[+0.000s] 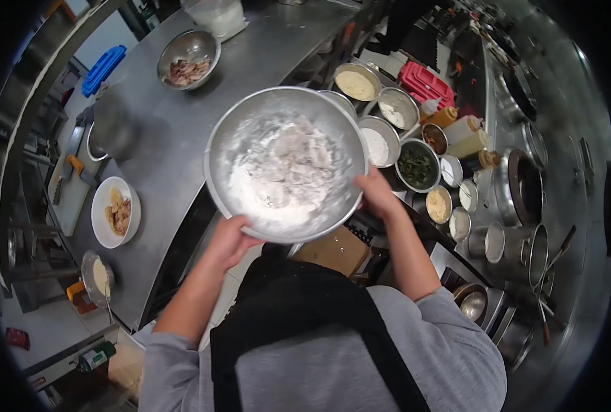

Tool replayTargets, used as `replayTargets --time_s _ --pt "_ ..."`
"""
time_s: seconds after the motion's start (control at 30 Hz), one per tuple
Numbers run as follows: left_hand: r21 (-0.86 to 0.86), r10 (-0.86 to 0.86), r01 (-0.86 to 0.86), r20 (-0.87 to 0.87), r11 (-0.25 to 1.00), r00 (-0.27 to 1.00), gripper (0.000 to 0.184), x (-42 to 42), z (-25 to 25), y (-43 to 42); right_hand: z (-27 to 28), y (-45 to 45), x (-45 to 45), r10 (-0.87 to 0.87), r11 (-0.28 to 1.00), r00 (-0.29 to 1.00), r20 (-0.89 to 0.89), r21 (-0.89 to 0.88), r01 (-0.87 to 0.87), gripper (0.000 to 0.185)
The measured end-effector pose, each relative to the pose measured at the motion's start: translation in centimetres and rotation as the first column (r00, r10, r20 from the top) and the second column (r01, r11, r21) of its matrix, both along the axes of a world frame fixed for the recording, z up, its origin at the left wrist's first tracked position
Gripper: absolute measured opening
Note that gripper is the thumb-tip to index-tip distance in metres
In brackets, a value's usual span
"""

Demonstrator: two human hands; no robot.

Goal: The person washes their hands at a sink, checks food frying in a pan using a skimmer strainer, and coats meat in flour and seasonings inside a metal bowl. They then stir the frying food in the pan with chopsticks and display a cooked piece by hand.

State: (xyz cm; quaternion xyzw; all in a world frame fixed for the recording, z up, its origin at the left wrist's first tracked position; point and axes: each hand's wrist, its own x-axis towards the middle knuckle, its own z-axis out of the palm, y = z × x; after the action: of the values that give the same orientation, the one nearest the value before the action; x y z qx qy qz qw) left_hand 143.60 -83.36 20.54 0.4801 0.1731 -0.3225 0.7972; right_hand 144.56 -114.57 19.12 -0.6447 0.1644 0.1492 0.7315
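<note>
We grip metal bowl [228, 127] by rim with both hands: left hand [235, 240] closed on near-left edge, right hand [377, 193] on right edge, spread apart probably to share weight and keep floury pieces [295, 158] inside. Bowl is in front of us, near counter [175, 127]. Small tubs [418, 189] cluster at right, presumably for easy reach.

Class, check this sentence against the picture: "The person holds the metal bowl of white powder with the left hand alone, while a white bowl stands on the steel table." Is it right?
Not quite: the left hand is not alone. The head view shows the right hand also holding the metal bowl of white powder, while a white bowl stands on the steel table.
</note>
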Motion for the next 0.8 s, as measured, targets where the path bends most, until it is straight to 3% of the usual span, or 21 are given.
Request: replayTargets --time_s 0.03,0.07,0.13,0.17,0.2,0.27,0.33,0.4,0.47,0.53,0.57,0.67,0.73,0.8 --pt "-0.006 -0.048 0.048 -0.021 0.999 0.999 0.052 -0.4 0.9 1.6 0.6 1.7 -0.6 0.023 0.997 1.000 0.016 -0.075 -0.022 0.060" --pt "-0.012 -0.105 0.104 -0.044 0.994 0.994 0.052 -0.7 1.7 2.7 1.5 2.2 -1.6 0.076 0.997 0.996 -0.054 0.011 -0.076 0.066" --pt "-0.026 0.020 -0.021 -0.026 0.999 0.999 0.053 -1.9 3.3 -0.2 0.7 0.2 -2.4 -0.063 0.998 0.998 0.029 -0.015 0.063 0.063" --pt "0.049 0.007 -0.001 -0.107 0.999 0.994 0.052 -1.7 3.6 -2.2 3.6 -0.9 -2.1 -0.087 0.996 0.996 -0.023 -0.032 0.087 0.058" --pt "-0.070 -0.010 0.005 -0.070 0.998 0.997 0.052 -1.3 1.3 -3.1 4.4 -1.9 -1.1 -0.095 0.993 0.992 -0.087 -0.083 0.087 0.054" --pt "-0.116 -0.019 0.008 -0.092 0.993 0.996 0.054 0.7 0.7 -2.5 5.0 -1.9 1.0 -0.048 0.993 0.993 -0.104 -0.111 0.037 0.053" --pt "-0.065 -0.015 0.011 -0.071 0.998 0.997 0.056 0.0 1.6 1.6 3.0 2.0 0.7 -0.038 0.994 0.999 -0.036 -0.103 0.034 0.046" --pt "-0.026 -0.034 0.033 -0.043 0.999 0.998 0.058 -1.7 3.9 3.3 4.1 4.9 -1.9 -0.032 0.998 0.990 -0.137 -0.066 0.023 0.058" --pt "-0.017 0.000 -0.002 -0.101 1.000 0.995 0.056 -1.2 3.4 2.4 3.9 3.9 -2.5 -0.049 0.999 0.988 -0.146 0.016 0.052 0.058" --pt "-0.051 0.007 -0.010 -0.071 0.999 0.997 0.055 2.6 0.3 1.8 4.4 2.9 0.5 -0.100 0.995 0.991 -0.094 0.003 0.100 0.055" --pt "-0.013 -0.007 0.007 0.012 1.000 1.000 0.053 5.0 1.0 1.3 4.1 2.1 2.5 -0.094 0.992 0.996 0.003 -0.080 0.094 0.051" --pt "0.080 -0.040 0.017 0.294 0.997 0.955 0.047 7.8 2.0 1.2 5.8 1.7 4.3 -0.171 0.973 0.945 0.279 -0.102 0.206 0.048" --pt "0.147 -0.014 -0.026 0.265 0.989 0.964 0.046 4.8 4.4 1.6 8.1 3.1 1.2 -0.206 0.959 0.907 0.367 -0.109 0.262 0.050" --pt "0.100 -0.025 0.003 0.221 0.995 0.975 0.050 1.0 3.1 2.1 7.4 3.2 -2.7 -0.197 0.974 0.936 0.292 -0.047 0.220 0.054"
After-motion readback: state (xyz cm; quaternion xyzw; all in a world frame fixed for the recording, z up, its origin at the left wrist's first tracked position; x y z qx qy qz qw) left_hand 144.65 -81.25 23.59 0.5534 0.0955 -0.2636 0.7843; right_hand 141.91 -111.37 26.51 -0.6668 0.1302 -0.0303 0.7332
